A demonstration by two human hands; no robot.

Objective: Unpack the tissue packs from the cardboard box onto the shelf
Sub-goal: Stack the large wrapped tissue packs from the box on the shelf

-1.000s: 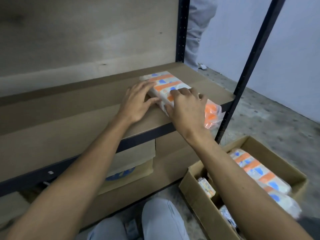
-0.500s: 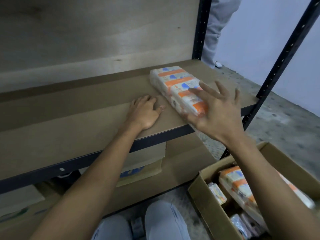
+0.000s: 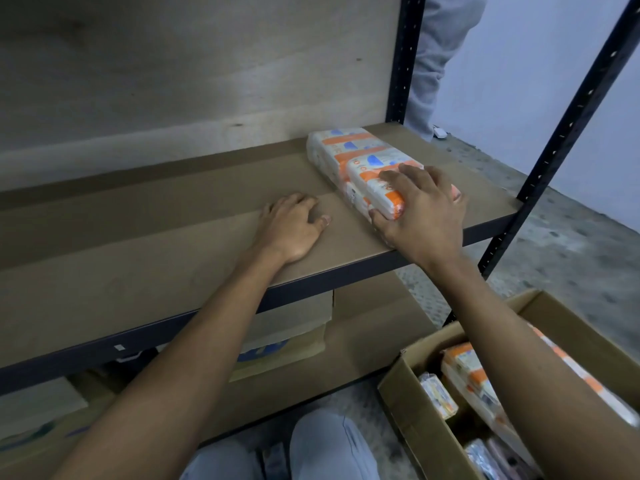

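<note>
A long tissue pack [image 3: 349,150], white with orange and blue print, lies on the brown shelf board [image 3: 156,244] near its right end. My right hand [image 3: 422,216] lies over the pack's near end, fingers spread on top and thumb against its left side. My left hand [image 3: 291,226] rests on the shelf just left of the pack and holds nothing. On the floor at the lower right stands the open cardboard box [image 3: 412,410]; more tissue packs [image 3: 467,372] lie in it, partly hidden by my right forearm.
Black perforated uprights [image 3: 405,64] [image 3: 571,116] frame the shelf's right end. A person's grey trouser leg [image 3: 440,46] stands behind the rack. Flattened cardboard [image 3: 294,327] lies on the lower level. My knee [image 3: 329,448] is below, and grey concrete floor is on the right.
Both hands were on the pack a second ago. My left hand slid off onto the shelf. My right hand lifted off, fingers spread, and has now come back down on the near end.
</note>
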